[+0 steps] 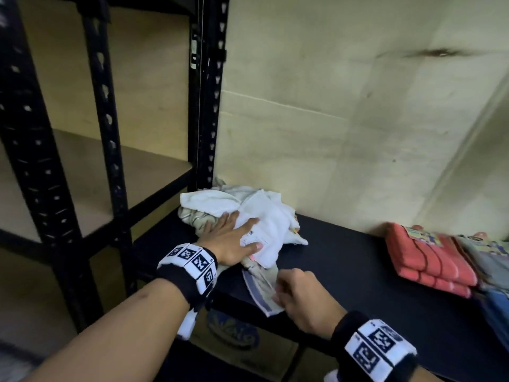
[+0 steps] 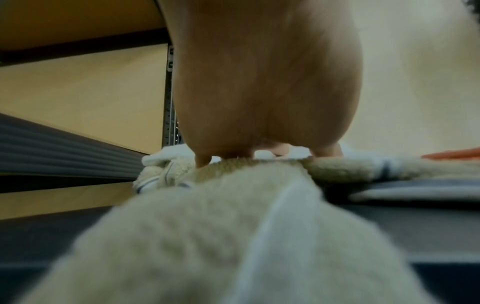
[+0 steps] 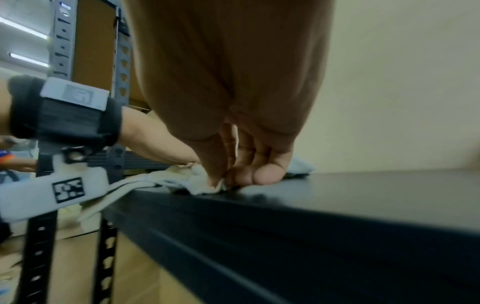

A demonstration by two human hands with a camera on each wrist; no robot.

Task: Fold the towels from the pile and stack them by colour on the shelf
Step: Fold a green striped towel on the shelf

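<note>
A heap of white and cream towels (image 1: 248, 213) lies on the black shelf top (image 1: 344, 260) near the wall. My left hand (image 1: 234, 238) lies flat on the heap, fingers straight, pressing a white towel with a paper label (image 1: 254, 239). A cream towel with a grey border (image 1: 261, 290) trails from the heap to the front edge. My right hand (image 1: 292, 293) pinches its corner at that edge; the right wrist view shows thumb and fingers (image 3: 221, 179) closed on the cloth (image 3: 197, 185). The left wrist view shows my palm (image 2: 267, 92) on the cream towel (image 2: 207, 226).
Folded coral towels (image 1: 429, 257) sit stacked at the right of the shelf top, with grey (image 1: 484, 260) and blue (image 1: 495, 307) ones beside them. A black metal rack with bare wooden shelves (image 1: 110, 172) stands to the left. A cardboard box (image 1: 234, 337) sits below.
</note>
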